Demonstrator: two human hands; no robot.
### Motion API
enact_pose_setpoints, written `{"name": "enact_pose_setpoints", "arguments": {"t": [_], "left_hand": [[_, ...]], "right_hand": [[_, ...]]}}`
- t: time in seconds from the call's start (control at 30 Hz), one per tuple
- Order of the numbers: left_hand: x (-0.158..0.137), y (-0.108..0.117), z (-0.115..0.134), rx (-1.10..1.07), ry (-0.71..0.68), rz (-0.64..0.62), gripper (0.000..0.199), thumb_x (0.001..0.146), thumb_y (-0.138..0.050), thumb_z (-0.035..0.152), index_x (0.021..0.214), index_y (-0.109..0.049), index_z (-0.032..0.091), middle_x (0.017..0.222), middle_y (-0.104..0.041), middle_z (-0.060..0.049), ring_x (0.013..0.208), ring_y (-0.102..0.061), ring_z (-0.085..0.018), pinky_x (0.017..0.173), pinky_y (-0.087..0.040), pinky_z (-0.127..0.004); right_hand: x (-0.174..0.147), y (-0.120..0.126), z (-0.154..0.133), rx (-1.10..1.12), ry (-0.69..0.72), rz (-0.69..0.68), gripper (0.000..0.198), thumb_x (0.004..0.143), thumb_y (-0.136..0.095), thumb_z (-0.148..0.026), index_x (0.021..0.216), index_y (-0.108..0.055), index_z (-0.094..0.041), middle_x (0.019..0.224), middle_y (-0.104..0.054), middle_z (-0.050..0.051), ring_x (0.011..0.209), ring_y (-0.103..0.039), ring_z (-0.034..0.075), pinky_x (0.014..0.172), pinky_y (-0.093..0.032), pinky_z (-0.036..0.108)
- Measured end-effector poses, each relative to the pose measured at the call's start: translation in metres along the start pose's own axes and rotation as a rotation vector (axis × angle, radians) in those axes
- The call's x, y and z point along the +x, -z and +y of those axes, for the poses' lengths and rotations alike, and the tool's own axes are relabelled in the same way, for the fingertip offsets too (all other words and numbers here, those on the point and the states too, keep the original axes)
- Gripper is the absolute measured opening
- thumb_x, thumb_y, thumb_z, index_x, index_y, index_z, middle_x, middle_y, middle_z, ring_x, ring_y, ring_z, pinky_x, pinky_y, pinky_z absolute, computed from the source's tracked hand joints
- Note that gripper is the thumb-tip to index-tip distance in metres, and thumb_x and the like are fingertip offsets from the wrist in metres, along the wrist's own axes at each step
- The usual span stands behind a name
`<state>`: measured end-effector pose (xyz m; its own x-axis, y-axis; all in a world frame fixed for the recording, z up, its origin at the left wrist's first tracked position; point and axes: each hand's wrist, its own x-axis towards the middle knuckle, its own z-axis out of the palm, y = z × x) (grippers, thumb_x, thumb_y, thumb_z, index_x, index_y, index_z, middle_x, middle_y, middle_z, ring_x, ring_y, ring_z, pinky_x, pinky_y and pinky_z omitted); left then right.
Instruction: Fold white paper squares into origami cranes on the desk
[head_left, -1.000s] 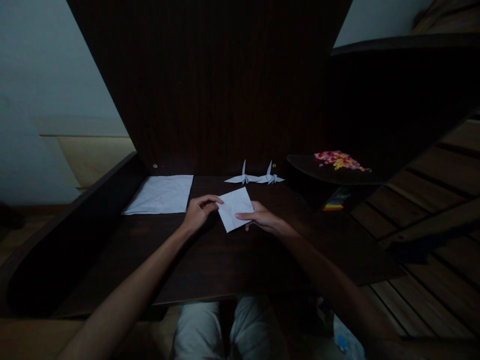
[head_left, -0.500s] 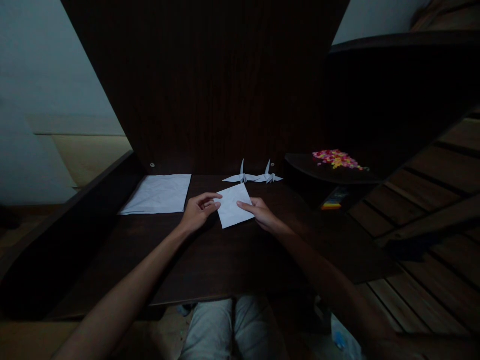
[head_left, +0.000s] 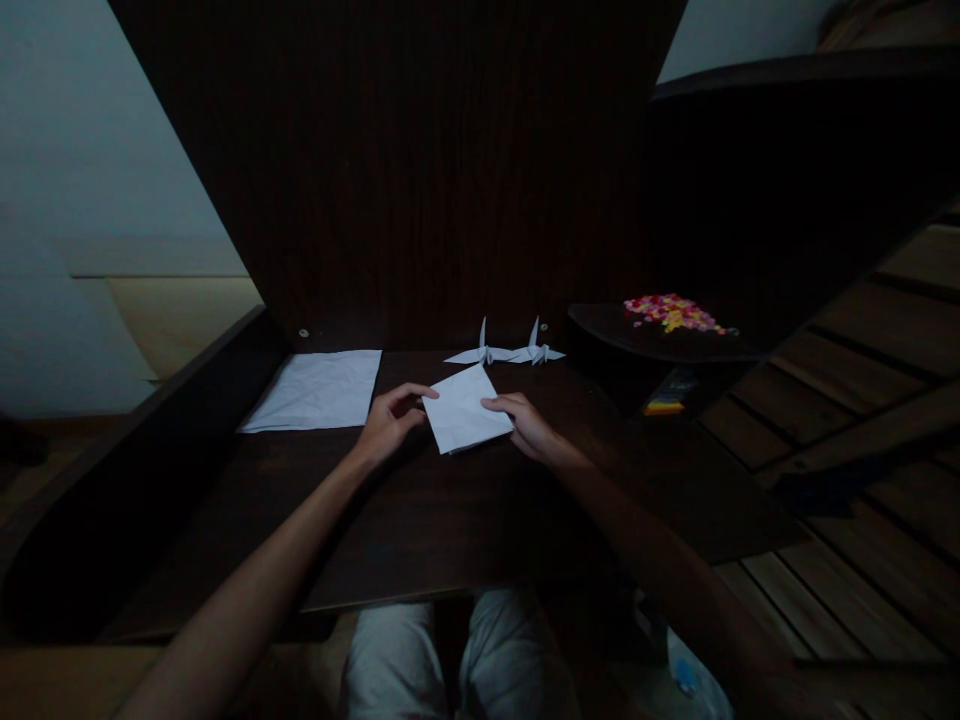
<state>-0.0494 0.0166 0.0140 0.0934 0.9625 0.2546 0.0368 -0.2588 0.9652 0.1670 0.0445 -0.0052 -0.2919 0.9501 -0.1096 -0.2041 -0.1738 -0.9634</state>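
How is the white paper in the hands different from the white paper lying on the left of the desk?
The folded paper is held at its edges by the left hand and right hand; the flat sheets lie untouched. The folded paper looks smaller and sits turned like a diamond; the flat sheets look bigger and lie spread out, unfolded. Both are white and on the dark desk.

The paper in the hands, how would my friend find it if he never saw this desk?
Look at the dark wooden desk. Near its middle, in front of two little paper cranes, the left hand and right hand hold a small folded white paper by its sides. The flat sheets far left are bigger, and no hand touches them.
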Motion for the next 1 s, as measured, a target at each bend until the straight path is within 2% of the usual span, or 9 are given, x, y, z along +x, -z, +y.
{"name": "enact_pose_setpoints", "arguments": {"t": [0.17,0.3,0.47,0.6,0.67,0.77,0.9,1.0], "left_hand": [[0.001,0.0,-0.001,0.013,-0.025,-0.032,0.023,0.067,-0.07,0.029,0.088,-0.071,0.019,0.098,-0.068,-0.005,0.099,-0.059,-0.026,0.089,-0.043,-0.036],[0.005,0.001,-0.009,0.019,-0.088,0.018,0.022,0.07,-0.071,0.039,0.077,-0.07,0.018,0.1,-0.067,-0.007,0.099,-0.058,-0.025,0.092,-0.042,-0.037],[0.007,0.0,-0.011,-0.23,0.018,0.104,0.019,0.068,-0.07,0.035,0.075,-0.066,0.018,0.111,-0.064,-0.008,0.094,-0.059,-0.023,0.078,-0.048,-0.033],[0.008,-0.001,-0.013,-0.36,0.091,0.093,0.016,0.066,-0.065,0.031,0.074,-0.063,0.017,0.12,-0.06,-0.008,0.099,-0.058,-0.024,0.079,-0.048,-0.034],[0.008,-0.001,-0.014,-0.396,0.115,0.078,0.016,0.064,-0.065,0.031,0.071,-0.063,0.017,0.116,-0.063,-0.007,0.097,-0.059,-0.024,0.08,-0.049,-0.034],[0.006,0.0,-0.011,-0.448,0.151,0.025,0.021,0.066,-0.063,0.036,0.078,-0.066,0.018,0.112,-0.066,-0.008,0.098,-0.06,-0.027,0.08,-0.05,-0.037],[0.006,0.002,-0.005,-0.497,0.184,0.05,0.033,0.07,-0.063,0.04,0.094,-0.067,0.018,0.1,-0.069,-0.009,0.092,-0.063,-0.028,0.08,-0.05,-0.041],[0.005,0.004,-0.002,-0.535,0.213,0.06,0.044,0.077,-0.056,0.052,0.102,-0.067,0.018,0.103,-0.069,-0.01,0.096,-0.062,-0.03,0.082,-0.05,-0.043]], "right_hand": [[-0.002,-0.004,-0.002,0.05,-0.022,-0.065,0.021,0.063,-0.073,-0.033,0.069,-0.072,-0.013,0.067,-0.069,0.004,0.064,-0.06,0.016,0.062,-0.042,0.026],[0.0,-0.002,0.001,0.072,0.012,-0.015,0.02,0.062,-0.075,-0.033,0.064,-0.069,-0.014,0.059,-0.065,0.002,0.055,-0.055,0.012,0.053,-0.041,0.023],[0.001,0.0,0.001,0.07,0.011,-0.096,0.024,0.07,-0.07,-0.038,0.07,-0.069,-0.013,0.063,-0.064,0.004,0.056,-0.055,0.014,0.045,-0.044,0.025],[0.001,-0.001,-0.001,0.123,0.04,-0.071,0.022,0.071,-0.068,-0.035,0.071,-0.067,-0.013,0.061,-0.061,0.003,0.055,-0.054,0.014,0.042,-0.043,0.024],[0.001,0.0,-0.001,0.128,0.053,-0.058,0.022,0.071,-0.068,-0.035,0.07,-0.067,-0.013,0.06,-0.06,0.002,0.053,-0.053,0.013,0.042,-0.042,0.024],[0.002,0.0,-0.002,0.107,0.075,-0.035,0.023,0.071,-0.069,-0.036,0.069,-0.066,-0.014,0.061,-0.06,0.002,0.053,-0.052,0.013,0.042,-0.041,0.024],[-0.001,-0.002,-0.004,0.086,0.106,-0.004,0.026,0.068,-0.07,-0.04,0.069,-0.067,-0.014,0.062,-0.06,0.003,0.055,-0.053,0.014,0.041,-0.042,0.024],[-0.002,-0.003,-0.006,0.078,0.133,0.029,0.028,0.067,-0.071,-0.042,0.068,-0.066,-0.014,0.062,-0.061,0.003,0.056,-0.054,0.014,0.04,-0.044,0.024]]}}
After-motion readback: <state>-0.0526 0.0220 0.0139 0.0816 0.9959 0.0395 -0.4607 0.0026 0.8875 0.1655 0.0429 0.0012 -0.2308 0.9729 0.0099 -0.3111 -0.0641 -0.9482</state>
